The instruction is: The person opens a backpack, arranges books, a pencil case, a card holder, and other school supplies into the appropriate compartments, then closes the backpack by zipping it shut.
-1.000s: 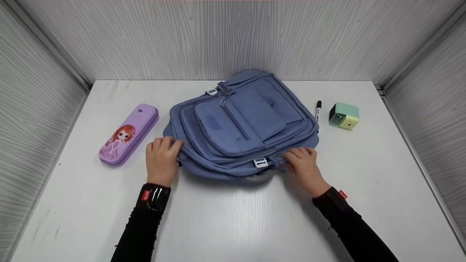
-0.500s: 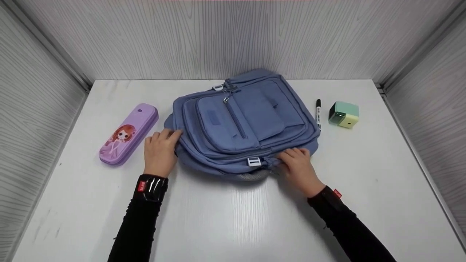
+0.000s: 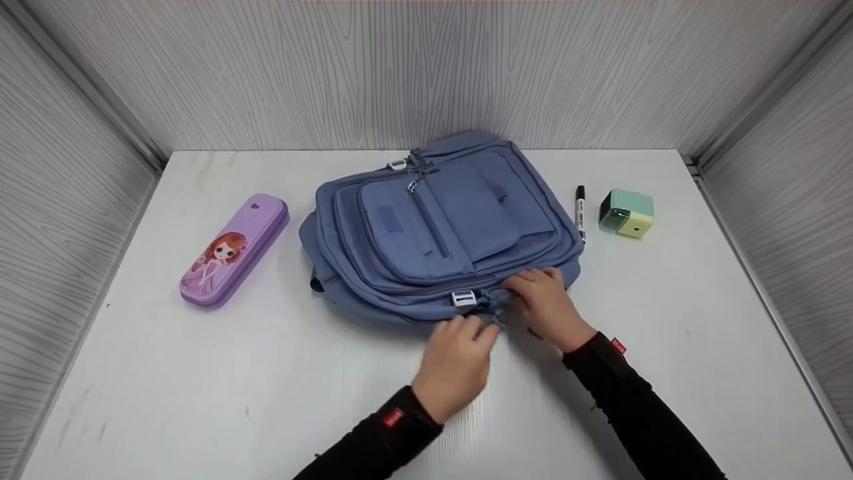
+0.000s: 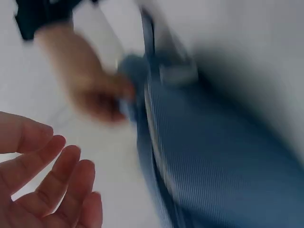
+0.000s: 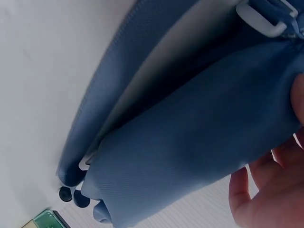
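Since a moment ago the left hand [image 3: 455, 363] has left the bag's left corner and come across to the near edge, fingers loosely spread, touching near the white plastic buckle [image 3: 464, 298]. The soft blue fabric backpack [image 3: 440, 227] lies flat mid-table [image 3: 166, 373]; it looks light and floppy, best taken by its zipper pulls or seams. The right hand [image 3: 548, 308] pinches the fabric beside that buckle.

No text on the backpack [image 3: 440, 227] or elsewhere can be read.
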{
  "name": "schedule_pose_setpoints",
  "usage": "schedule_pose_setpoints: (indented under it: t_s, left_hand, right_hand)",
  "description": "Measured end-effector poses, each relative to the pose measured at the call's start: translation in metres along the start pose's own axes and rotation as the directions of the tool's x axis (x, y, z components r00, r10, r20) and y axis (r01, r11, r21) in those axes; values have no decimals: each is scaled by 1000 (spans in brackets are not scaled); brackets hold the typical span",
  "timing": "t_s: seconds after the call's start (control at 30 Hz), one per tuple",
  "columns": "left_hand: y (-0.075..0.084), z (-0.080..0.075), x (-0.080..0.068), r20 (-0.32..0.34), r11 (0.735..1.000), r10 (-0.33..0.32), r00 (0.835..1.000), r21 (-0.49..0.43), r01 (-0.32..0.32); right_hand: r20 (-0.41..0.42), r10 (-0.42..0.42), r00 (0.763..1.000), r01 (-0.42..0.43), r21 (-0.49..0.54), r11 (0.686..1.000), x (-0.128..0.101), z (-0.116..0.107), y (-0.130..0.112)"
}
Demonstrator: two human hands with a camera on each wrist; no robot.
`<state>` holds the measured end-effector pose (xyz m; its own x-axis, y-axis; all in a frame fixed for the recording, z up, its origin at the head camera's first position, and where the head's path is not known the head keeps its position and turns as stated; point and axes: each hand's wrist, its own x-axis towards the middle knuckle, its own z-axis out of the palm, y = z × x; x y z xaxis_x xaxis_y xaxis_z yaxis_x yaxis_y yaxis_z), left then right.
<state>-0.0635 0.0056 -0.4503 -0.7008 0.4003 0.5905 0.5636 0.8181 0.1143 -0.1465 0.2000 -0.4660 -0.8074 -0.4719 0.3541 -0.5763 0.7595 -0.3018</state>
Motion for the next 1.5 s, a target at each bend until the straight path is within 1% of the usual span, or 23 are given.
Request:
schedule_pose_setpoints:
  t_s: [0.07,0.13,0.2,0.27,0.3,0.4,0.47,0.6,0.67,0.73,0.77,0.83,0.9,0.97,1.1,1.2,1.3,1.37,1.5]
  left_hand:
    - [15,17,-1,35,995,37,999,89,-40]
    - [27,32,1,95,981,36,995,187,-54]
    - [37,43,4,160,960,-4,987,276,-41]
    - [44,52,9,218,945,-72,973,328,-3]
    - [47,55,11,232,938,-109,967,347,23]
    - [55,64,18,241,916,-216,946,385,111]
    - [59,68,21,222,900,-270,937,405,163]
    - [65,72,27,201,879,-334,921,418,228]
    - [66,73,29,208,878,-354,912,410,247]
    - [66,74,29,212,880,-364,907,396,261]
    - [66,75,29,213,884,-365,906,383,266]
    - [65,75,29,204,894,-360,910,355,274]
    - [64,75,29,182,903,-346,920,332,274]
    - [62,74,29,144,910,-329,933,314,272]
    - [57,67,29,39,913,-293,955,307,267]
    - [49,59,27,-28,915,-263,964,310,259]
    - [39,49,22,-61,921,-241,969,300,248]
    - [30,41,17,-52,932,-241,969,267,246]
    - [11,25,6,-12,950,-258,966,177,256]
  right_hand:
    - [29,17,999,-17,16,1000,3,-3,0]
    - [51,27,998,-29,33,999,4,-5,0]
    - [63,30,998,-33,43,999,5,-6,1]
    - [68,29,997,-33,57,998,6,-6,1]
    - [67,27,997,-31,59,998,6,-6,1]
    - [61,21,998,-25,67,997,6,-5,1]
    - [58,24,998,-27,66,997,6,-5,1]
    - [59,42,997,-46,80,996,5,-5,1]
    - [58,44,997,-49,88,995,5,-4,1]
    - [55,44,997,-49,97,994,5,-4,2]
    - [53,44,998,-49,99,994,5,-3,2]
    - [46,42,998,-46,97,994,5,-2,2]
    - [38,41,998,-44,92,995,5,-1,3]
    - [32,41,999,-44,91,995,4,0,4]
    - [25,42,999,-44,86,995,3,1,5]
    - [23,43,999,-45,83,996,2,1,5]
    - [27,43,999,-45,78,996,1,0,4]
    - [28,40,999,-42,67,997,1,0,3]
    - [7,23,1000,-24,28,999,0,1,3]
